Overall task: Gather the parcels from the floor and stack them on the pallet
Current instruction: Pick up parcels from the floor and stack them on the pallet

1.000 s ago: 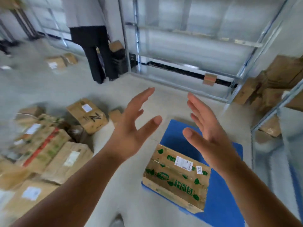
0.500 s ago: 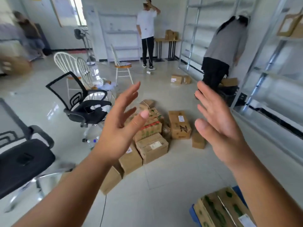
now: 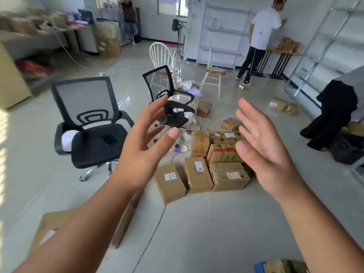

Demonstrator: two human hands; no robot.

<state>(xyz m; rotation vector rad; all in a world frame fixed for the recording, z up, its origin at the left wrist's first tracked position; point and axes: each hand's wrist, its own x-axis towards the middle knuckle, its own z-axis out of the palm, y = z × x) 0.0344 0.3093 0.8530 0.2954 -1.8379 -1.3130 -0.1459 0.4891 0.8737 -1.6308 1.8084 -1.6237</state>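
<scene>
Several brown cardboard parcels point(image 3: 198, 174) lie clustered on the tiled floor ahead of me, some with white labels, one with a red stripe and green print point(image 3: 223, 153). My left hand point(image 3: 145, 146) and my right hand point(image 3: 264, 148) are raised in front of me, palms facing each other, fingers spread and holding nothing, well above the parcels. At the bottom right edge a corner of the blue pallet point(image 3: 259, 267) shows, with a green-printed parcel point(image 3: 285, 266) on it. Another parcel point(image 3: 49, 229) lies under my left forearm.
Two black mesh office chairs point(image 3: 92, 123) stand left of the pile, with white wooden chairs point(image 3: 160, 62) behind. A black cable point(image 3: 155, 229) runs across the floor. A person in a white shirt point(image 3: 260, 40) stands at the back; another in black point(image 3: 332, 119) bends at the right by metal shelving point(image 3: 319, 48).
My view has swung left, away from the pallet and toward the parcel pile; the pallet has slid to the bottom right edge. Both hands stay raised and empty.
</scene>
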